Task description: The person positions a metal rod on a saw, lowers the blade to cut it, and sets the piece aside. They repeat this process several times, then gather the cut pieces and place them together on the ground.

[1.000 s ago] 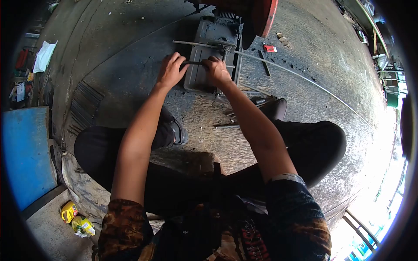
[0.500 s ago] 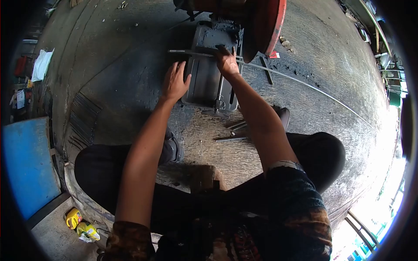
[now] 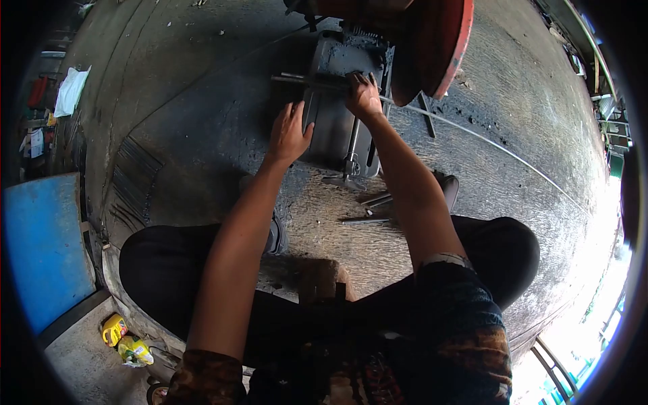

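Note:
A cut-off saw stands on the floor before me, with its red blade guard (image 3: 453, 50) over a grey metal base (image 3: 327, 131). Across that base lies a long thin metal rod (image 3: 466, 128), reaching far to the right; its short end sticks out on the left. My right hand (image 3: 364, 98) is closed on the rod near the guard, its fingertips partly hidden. Below it runs the clamp screw (image 3: 354, 145) with its handle at the near end. By the base's left edge is my left hand (image 3: 291, 135), fingers stretched and thumb apart, holding nothing.
Short cut metal pieces (image 3: 364, 221) lie on the floor near my right foot. A row of dark rods (image 3: 137, 175) rests at the left. Farther left are a blue panel (image 3: 47, 250) and a yellow container (image 3: 113, 329). A wooden block (image 3: 317, 280) sits between my legs.
The view has shifted, so the saw and both hands appear a little farther right. My right hand stays on the rod, and my left hand remains beside the base.

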### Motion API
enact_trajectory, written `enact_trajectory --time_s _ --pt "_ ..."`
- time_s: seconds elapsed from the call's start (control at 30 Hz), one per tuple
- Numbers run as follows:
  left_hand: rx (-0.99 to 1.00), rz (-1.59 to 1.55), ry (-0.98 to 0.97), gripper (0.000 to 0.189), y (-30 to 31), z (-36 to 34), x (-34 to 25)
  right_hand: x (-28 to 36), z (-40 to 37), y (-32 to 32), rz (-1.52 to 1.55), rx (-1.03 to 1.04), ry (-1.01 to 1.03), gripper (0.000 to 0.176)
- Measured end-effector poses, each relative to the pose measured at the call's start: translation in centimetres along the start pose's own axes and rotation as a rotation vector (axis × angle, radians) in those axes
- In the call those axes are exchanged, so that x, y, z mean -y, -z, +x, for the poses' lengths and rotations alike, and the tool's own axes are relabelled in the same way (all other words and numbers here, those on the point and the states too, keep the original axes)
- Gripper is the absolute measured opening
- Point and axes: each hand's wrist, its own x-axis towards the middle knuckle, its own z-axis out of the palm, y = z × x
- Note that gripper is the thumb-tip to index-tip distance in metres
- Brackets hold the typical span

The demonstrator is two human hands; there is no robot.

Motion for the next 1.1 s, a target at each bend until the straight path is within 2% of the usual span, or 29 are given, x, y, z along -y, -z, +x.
enact_trajectory --time_s 0.07,0.1,0.13,0.27,0.33,0.5,0.63,0.7,0.8,0.87,0.9,0.93,1.1 --pt "-0.034 0.046 -0.016 0.059 0.0 -0.1 0.3 0.7 -0.2 -0.2 -0.04 -0.056 0.012 0.042" --pt "0.014 0.009 0.016 0.058 0.2 0.0 0.2 1.1 -0.3 -0.2 -0.084 -0.113 0.017 0.043" --pt "0.062 -0.027 0.047 0.057 0.5 -0.1 0.2 1.4 -0.3 -0.1 -0.084 -0.109 0.021 0.043" --pt "0.044 -0.046 0.064 0.056 -0.1 -0.5 1.5 3.3 0.8 -0.2 0.035 -0.045 0.028 0.045" --pt "0.065 -0.021 0.135 0.058 -0.7 -0.3 1.9 4.1 1.7 -0.5 0.098 -0.01 0.055 0.045" --pt "0.032 -0.036 0.156 0.062 -1.9 0.7 2.2 6.9 5.4 -1.3 0.09 0.166 0.09 0.031" --pt "-0.001 -0.085 0.18 0.064 -2.5 1.5 2.1 7.0 7.6 -3.6 -0.042 0.328 0.094 0.029" --pt "0.016 -0.117 0.218 0.065 -2.3 1.8 1.9 6.5 8.5 -4.4 -0.238 0.511 0.002 0.03" --pt "0.045 -0.175 0.276 0.065 -2.6 1.9 1.9 5.1 9.3 -5.5 -0.211 0.581 0.0 0.029" --pt "0.054 -0.207 0.305 0.065 -3.4 1.8 2.4 5.2 8.6 -5.7 -0.166 0.52 -0.062 0.03" --pt "-0.022 -0.186 0.277 0.063 -4.1 1.7 2.7 5.7 8.3 -5.4 -0.117 0.448 -0.129 0.031" --pt "-0.098 -0.163 0.247 0.062 -4.7 1.6 2.9 6.1 8.2 -5.2 -0.12 0.454 -0.129 0.031" --pt "-0.051 -0.25 0.264 0.064 -4.7 1.5 3.8 7.2 8.2 -4.8 -0.122 0.399 -0.073 0.033"
